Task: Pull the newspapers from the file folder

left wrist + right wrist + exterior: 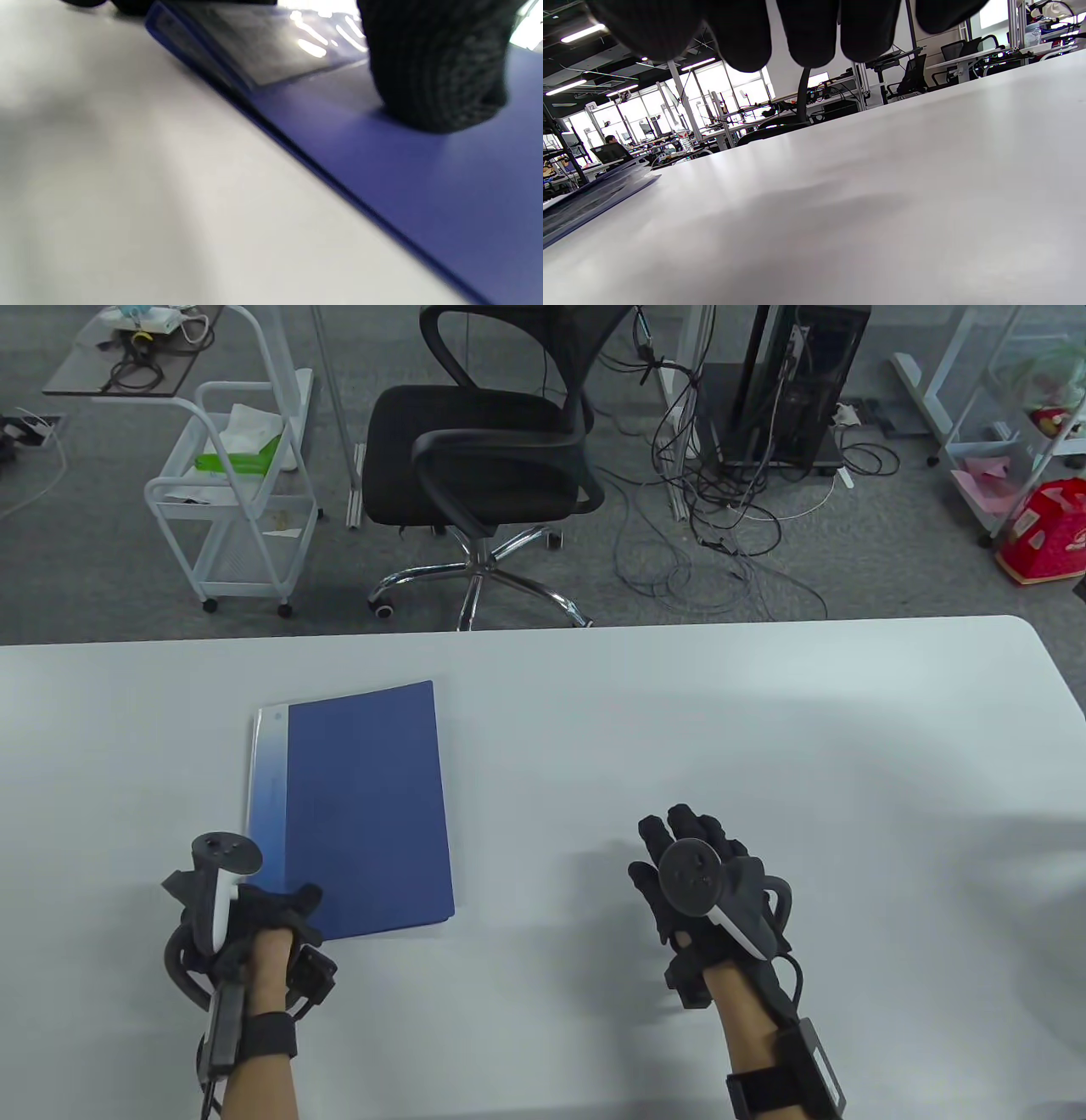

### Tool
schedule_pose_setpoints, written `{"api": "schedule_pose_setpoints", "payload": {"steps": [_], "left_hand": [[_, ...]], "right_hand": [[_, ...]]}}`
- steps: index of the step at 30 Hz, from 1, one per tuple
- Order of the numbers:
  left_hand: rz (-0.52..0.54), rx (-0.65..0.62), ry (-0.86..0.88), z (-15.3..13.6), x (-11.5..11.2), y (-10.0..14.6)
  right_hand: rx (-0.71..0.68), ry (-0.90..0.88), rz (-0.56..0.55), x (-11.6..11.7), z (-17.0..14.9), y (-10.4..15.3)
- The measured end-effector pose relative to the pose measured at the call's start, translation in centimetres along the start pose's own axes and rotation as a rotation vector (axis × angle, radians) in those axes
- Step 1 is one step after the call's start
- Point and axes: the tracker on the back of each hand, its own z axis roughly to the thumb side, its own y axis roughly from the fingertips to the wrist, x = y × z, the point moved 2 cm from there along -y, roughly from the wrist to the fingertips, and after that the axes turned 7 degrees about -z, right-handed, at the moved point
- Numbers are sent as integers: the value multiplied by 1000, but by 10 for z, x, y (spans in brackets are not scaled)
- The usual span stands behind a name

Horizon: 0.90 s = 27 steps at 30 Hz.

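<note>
A closed blue file folder lies flat on the white table, left of centre, with a pale clear strip along its left edge. No newspaper shows outside it. My left hand is at the folder's near left corner; in the left wrist view a gloved fingertip rests on the blue cover. My right hand hovers over bare table to the folder's right, fingers spread and holding nothing. In the right wrist view its fingertips hang above the tabletop, and the folder lies at the far left.
Beyond the table's far edge stand a black office chair, a white wire cart and a tangle of cables by a computer tower.
</note>
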Motion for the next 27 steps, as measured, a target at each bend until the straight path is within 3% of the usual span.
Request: {"api": "schedule_pose_setpoints", "payload": {"steps": [6, 11, 17, 25, 27], "left_hand": [[-15, 10, 93, -8, 7, -2], [5, -44, -34, 9, 0, 8], [-72, -104, -190, 26, -14, 16], [-102, -48, 127, 2, 1, 0], [-99, -71, 127, 2, 3, 1]], "right_hand": [[-1, -13, 5, 1, 1, 0], [1, -20, 6, 0, 0, 0], [4, -14, 16, 2, 1, 0], [-3, -11, 31, 6, 5, 0], [-1, -16, 36, 6, 5, 0]]}}
